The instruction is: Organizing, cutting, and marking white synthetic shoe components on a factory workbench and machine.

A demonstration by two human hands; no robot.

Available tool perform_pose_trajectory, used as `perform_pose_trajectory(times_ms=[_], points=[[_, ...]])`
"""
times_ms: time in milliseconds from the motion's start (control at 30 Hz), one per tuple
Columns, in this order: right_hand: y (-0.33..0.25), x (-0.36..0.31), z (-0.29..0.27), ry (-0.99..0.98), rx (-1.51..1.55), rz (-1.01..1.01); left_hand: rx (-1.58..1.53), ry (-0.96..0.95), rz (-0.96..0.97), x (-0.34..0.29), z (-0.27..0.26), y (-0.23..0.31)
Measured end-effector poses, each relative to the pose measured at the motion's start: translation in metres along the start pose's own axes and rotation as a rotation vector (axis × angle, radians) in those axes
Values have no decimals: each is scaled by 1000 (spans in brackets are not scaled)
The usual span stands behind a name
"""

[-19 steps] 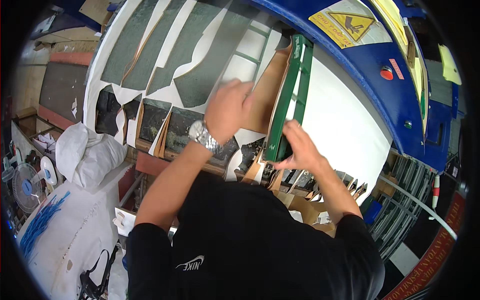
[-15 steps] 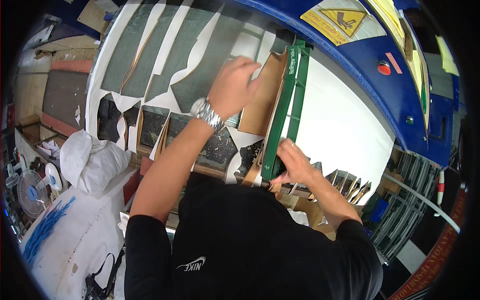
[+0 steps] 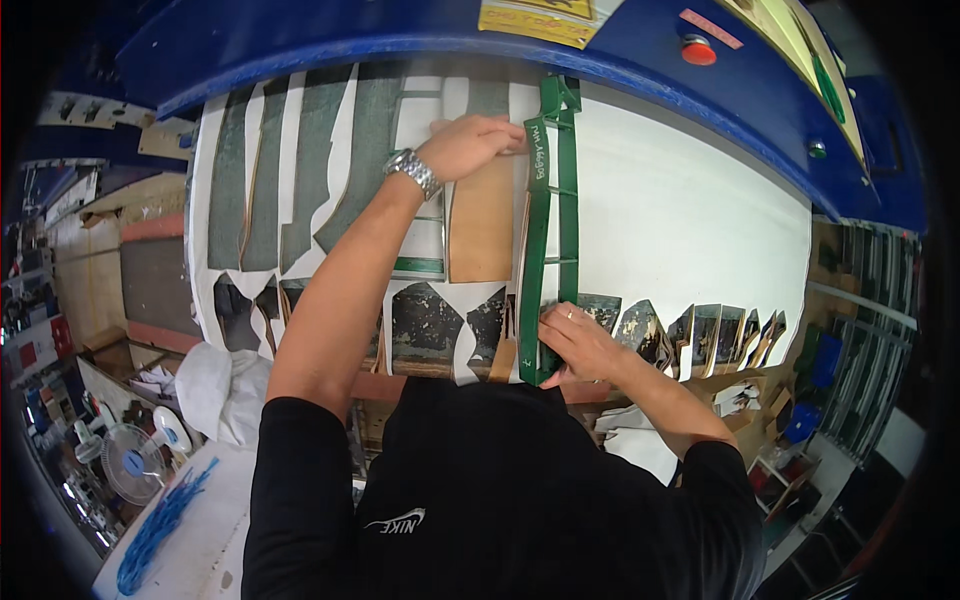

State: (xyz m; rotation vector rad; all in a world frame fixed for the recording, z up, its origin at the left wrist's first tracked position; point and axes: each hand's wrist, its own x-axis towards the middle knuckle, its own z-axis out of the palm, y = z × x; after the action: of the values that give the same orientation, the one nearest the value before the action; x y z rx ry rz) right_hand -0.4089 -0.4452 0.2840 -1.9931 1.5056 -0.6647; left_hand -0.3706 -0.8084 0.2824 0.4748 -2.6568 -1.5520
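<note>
Rt grip [image 3: 583, 345] on grn frame [image 3: 537, 235]; wht sheet [image 3: 680, 200], fan [image 3: 132, 463]

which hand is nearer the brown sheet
Left. The left hand is at the far end of the brown sheet; the right hand is right of it, gripping the green frame.

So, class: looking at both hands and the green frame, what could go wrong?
The left hand appears close to the blue machine beam; fingers might be pinched if the beam moved.
The right hand holds the green frame at its near end, so the far end could swing off line.
The tan piece lies right beside the frame, so a shift might nudge it.
</note>
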Motion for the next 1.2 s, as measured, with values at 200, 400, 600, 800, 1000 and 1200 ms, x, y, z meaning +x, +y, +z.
perform_pose_trajectory(times_ms=[200, 400, 600, 800, 1000, 1200], points=[[-2, -14, 20, 76, 11, 26, -221, -63, -103, 2, 36, 20], [-10, -15, 22, 200, -9, 75, -321, 66, -195, 13, 78, 27], [0, -9, -34, 640, 130, 288, -397, 135, -208, 17, 107, 35], [85, 63, -64, 1029, 622, 646, -258, 161, -206, 29, 117, 42], [101, 68, -60, 788, 698, 568, -522, 50, -322, 13, 93, 44], [106, 61, -73, 690, 787, 576, -491, 63, -265, 13, 89, 45]])
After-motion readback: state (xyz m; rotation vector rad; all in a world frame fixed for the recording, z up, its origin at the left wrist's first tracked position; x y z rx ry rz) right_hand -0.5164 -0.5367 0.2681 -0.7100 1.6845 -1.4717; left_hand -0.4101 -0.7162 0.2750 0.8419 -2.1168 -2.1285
